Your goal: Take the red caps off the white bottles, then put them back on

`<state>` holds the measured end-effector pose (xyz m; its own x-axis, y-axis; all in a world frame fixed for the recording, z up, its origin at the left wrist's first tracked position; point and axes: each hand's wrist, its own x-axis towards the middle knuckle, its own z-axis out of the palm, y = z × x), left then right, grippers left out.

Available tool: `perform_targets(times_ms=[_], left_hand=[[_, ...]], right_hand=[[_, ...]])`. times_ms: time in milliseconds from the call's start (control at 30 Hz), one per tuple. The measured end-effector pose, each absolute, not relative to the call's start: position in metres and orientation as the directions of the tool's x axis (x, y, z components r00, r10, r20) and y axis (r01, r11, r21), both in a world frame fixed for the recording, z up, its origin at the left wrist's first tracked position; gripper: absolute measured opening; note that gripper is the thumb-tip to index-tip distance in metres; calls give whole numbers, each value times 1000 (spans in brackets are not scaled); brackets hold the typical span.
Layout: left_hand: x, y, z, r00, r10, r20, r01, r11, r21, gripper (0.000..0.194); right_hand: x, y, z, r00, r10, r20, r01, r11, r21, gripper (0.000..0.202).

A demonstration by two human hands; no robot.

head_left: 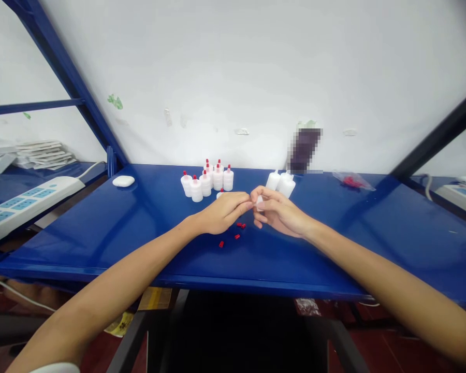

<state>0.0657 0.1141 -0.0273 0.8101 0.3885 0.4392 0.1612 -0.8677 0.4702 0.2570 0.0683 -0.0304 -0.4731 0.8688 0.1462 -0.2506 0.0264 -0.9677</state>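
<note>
My left hand (227,211) and my right hand (277,210) meet over the middle of the blue table. Between the right fingers shows a small white piece (260,203), mostly hidden. The left fingers are pressed together at its tip; what they hold is hidden. Behind my left hand stand several white bottles with red caps (205,183), and one more is partly covered by that hand. White bottles without red caps (286,184) are just behind my right hand. Several loose red caps (237,237) lie in front of my left hand.
A clear bag with red pieces (351,181) lies at the back right of the blue table (279,269). At the back left is a white rounded case (123,181). Power strips (34,199) and blue frame posts flank the table. A pixelated dark object (304,150) leans on the wall.
</note>
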Motion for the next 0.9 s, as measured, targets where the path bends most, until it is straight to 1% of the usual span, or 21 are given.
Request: perform_targets(times_ms=[67, 133, 200, 267, 367, 433, 500, 567, 600, 633, 667, 700, 733, 767, 800, 833, 900], left_hand=[[70, 111, -25, 810, 405, 424, 88, -800, 594, 41], [73, 109, -24, 825, 401, 398, 31, -735, 677, 41], [74, 107, -24, 830, 398, 390, 10, -711, 703, 40], [74, 106, -25, 828, 401, 392, 18, -717, 696, 39], [75, 104, -29, 824, 422, 379, 24, -694, 720, 38], [75, 103, -31, 822, 455, 341, 20, -622, 782, 37], [73, 105, -30, 801, 512, 312, 4, -525, 851, 39], [67, 108, -26, 771, 553, 315, -3, -491, 871, 39], [62, 110, -23, 763, 556, 329, 21, -531, 847, 39], [58, 113, -20, 766, 541, 349, 69, -608, 791, 39], [53, 116, -17, 778, 513, 363, 138, -703, 698, 40], [48, 119, -16, 796, 482, 366, 212, -788, 578, 39], [44, 122, -15, 817, 454, 357, 276, -850, 449, 36], [41, 125, -16, 837, 432, 337, 324, -886, 332, 32], [38, 127, -18, 852, 420, 311, 356, -902, 242, 27], [36, 129, -20, 862, 418, 286, 380, -907, 181, 23], [34, 131, -25, 867, 429, 255, 412, -903, 117, 18]], right_hand=[[257, 70, -32, -462, 872, 164, -231, 60, -971, 32], [258, 70, -35, -444, 876, 190, -167, 128, -978, 42], [257, 70, -35, -414, 885, 215, -57, 210, -976, 47], [255, 67, -33, -361, 893, 267, 87, 318, -944, 50], [252, 61, -28, -296, 880, 370, 252, 446, -859, 52], [253, 58, -26, -256, 858, 445, 320, 510, -798, 54], [262, 60, -24, -206, 807, 554, 416, 585, -696, 57], [279, 66, -22, -196, 732, 652, 548, 633, -547, 55], [288, 70, -21, -209, 711, 672, 603, 635, -483, 51], [298, 74, -21, -228, 695, 682, 650, 630, -425, 42], [307, 78, -20, -250, 689, 680, 684, 623, -380, 29], [314, 82, -20, -258, 691, 676, 720, 604, -343, 18], [320, 86, -19, -256, 693, 674, 761, 574, -302, 15], [324, 88, -19, -256, 697, 670, 800, 542, -257, 21], [327, 90, -19, -260, 698, 667, 836, 508, -206, 27], [329, 91, -20, -273, 698, 662, 865, 480, -149, 31], [330, 92, -22, -327, 699, 636, 892, 450, -36, 32]])
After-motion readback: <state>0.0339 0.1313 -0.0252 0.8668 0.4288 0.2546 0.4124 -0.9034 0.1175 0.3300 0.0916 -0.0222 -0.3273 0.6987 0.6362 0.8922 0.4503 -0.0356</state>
